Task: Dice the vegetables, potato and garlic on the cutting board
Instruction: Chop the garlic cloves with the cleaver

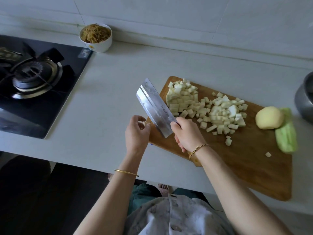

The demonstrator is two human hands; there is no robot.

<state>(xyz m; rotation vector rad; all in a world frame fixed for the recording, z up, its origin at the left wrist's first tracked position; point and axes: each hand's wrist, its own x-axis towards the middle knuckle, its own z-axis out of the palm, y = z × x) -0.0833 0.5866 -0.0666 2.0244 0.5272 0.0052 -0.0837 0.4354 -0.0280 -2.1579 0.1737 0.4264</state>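
A wooden cutting board [245,167] lies on the white counter. Piles of pale diced vegetable cubes [203,106] cover its far half. A peeled yellow potato [269,118] and a pale green peeled vegetable [286,133] rest at its right edge. My right hand [188,133] grips the handle of a broad steel cleaver [155,106], held tilted over the board's left end. My left hand [137,131] hovers just left of the blade with fingers loosely curled; whether it pinches a small pale piece I cannot tell. No garlic shows.
A black gas hob [33,78] fills the left of the counter. A white bowl of brown shreds [96,37] stands by the back wall. A dark metal pot [304,99] sits at the right edge. The counter's front edge runs below my arms.
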